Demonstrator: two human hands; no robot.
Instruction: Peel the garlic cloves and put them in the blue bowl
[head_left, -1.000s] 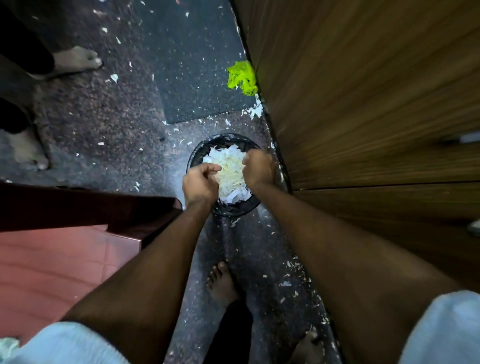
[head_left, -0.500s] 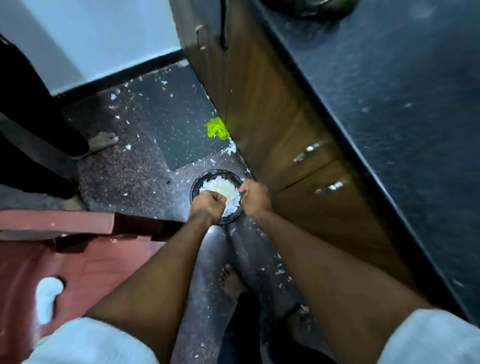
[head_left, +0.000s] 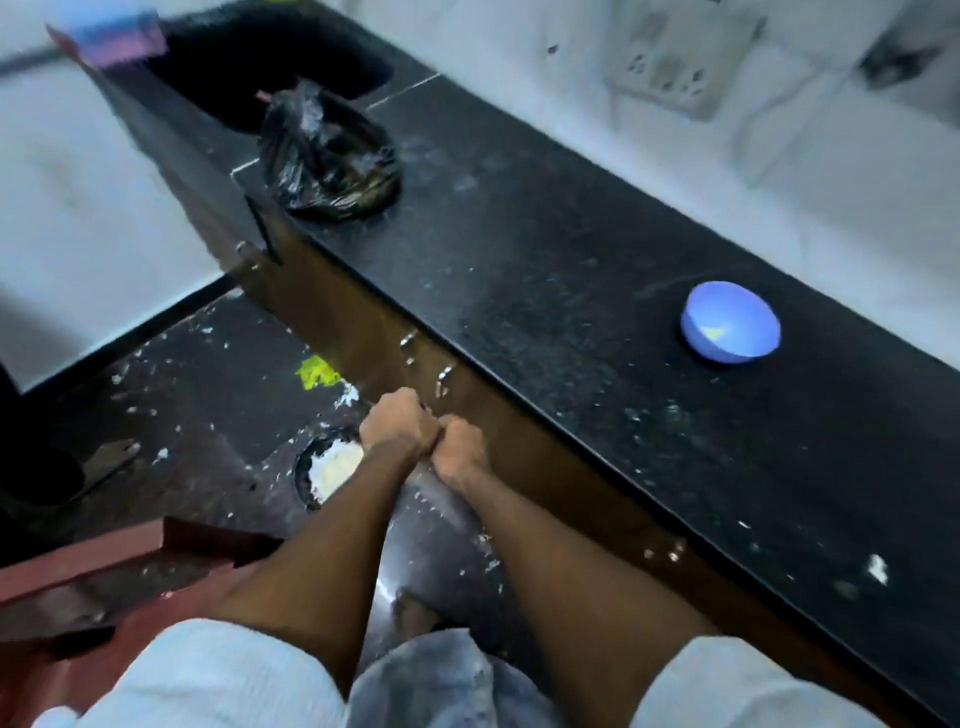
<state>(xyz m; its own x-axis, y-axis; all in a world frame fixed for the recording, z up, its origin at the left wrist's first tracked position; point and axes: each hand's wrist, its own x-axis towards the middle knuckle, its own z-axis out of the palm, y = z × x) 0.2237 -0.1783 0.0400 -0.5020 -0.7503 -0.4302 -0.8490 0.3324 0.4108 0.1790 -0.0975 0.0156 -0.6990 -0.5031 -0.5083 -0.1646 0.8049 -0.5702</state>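
Observation:
My left hand (head_left: 397, 423) and my right hand (head_left: 462, 449) are curled into fists with the knuckles touching, in front of the wooden cabinet. They pinch something small between them, seemingly a garlic clove, which the fingers hide. The blue bowl (head_left: 730, 322) stands on the black counter (head_left: 571, 291) up to the right, well apart from both hands, with a small pale piece inside. Below my left hand, a black bin (head_left: 300, 467) on the floor holds white peels.
A tied black plastic bag (head_left: 327, 156) sits on the counter near the sink (head_left: 270, 57). Peel scraps litter the floor and counter. A yellow-green scrap (head_left: 317, 371) lies by the cabinet, which has metal drawer handles (head_left: 444, 376). A red bench (head_left: 104, 561) is at the left.
The view has swung up from the floor bin to the counter, so the blue bowl and the bag now show. Both hands have risen off the bin and stay pressed together.

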